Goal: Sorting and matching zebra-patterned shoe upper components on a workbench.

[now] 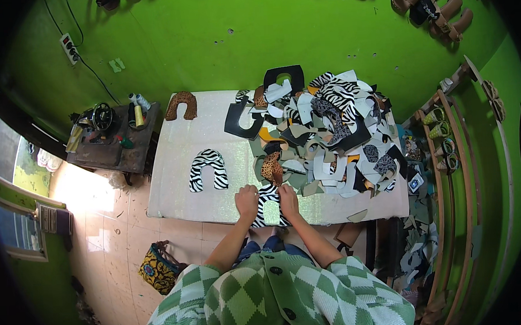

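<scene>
At the table's near edge lies an arch-shaped zebra-striped piece (pixel 267 192), its opening toward me. My left hand (pixel 246 202) is closed on its left side. My right hand (pixel 288 200) is closed at its upper right, fingers curled on the edge. Most fingertips are hidden beneath my knuckles. Just beyond my right hand, a leopard-print piece (pixel 271 168) lies at the edge of the scrap pile. To the left, a similar zebra-striped arch (pixel 207 157) lies flat by itself. A brown leopard-print arch (pixel 182 98) is at the table's far left corner.
A large heap of cut scraps (pixel 328 124) covers the right half of the white table (pixel 174 183). Left of it stands a sewing machine (pixel 101 117) with thread spools (pixel 138 114). A patterned bag (pixel 159 268) sits on the floor. Sandals (pixel 436 115) rest on a wooden rack at right.
</scene>
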### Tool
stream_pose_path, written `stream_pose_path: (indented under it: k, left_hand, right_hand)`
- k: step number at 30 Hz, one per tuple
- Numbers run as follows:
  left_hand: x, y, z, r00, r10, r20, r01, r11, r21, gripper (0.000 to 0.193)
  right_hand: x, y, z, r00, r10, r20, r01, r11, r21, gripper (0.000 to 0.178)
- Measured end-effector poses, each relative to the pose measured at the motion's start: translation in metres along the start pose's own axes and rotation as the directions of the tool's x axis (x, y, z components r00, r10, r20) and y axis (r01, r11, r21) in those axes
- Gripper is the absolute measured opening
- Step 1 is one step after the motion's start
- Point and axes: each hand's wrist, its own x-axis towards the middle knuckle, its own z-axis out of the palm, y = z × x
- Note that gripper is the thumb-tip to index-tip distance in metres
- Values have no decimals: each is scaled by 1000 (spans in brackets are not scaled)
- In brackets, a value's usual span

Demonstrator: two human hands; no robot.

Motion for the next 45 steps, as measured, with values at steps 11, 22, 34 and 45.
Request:
stream_pose_path:
  k: [11, 22, 34, 45]
  left_hand:
    - [-39, -14, 7, 908, 413, 63, -410, 910, -54, 47]
    - [-44, -6, 8, 927, 339, 159, -359, 926, 118, 50]
    - [-45, -1, 13, 944, 285, 164, -313, 933, 180, 53]
    - [-49, 5, 7, 955, 233, 181, -274, 929, 250, 53]
  right_hand:
    - [-34, -4, 11, 971, -239, -9, 223, 915, -337, 38]
    - [-38, -16, 13, 979, -123, 160, 190, 831, -524, 49]
    - [-26, -17, 7, 978, -64, 196, 148, 880, -451, 45]
    - [-36, 12, -11, 978, 78, 194, 35, 855, -518, 51]
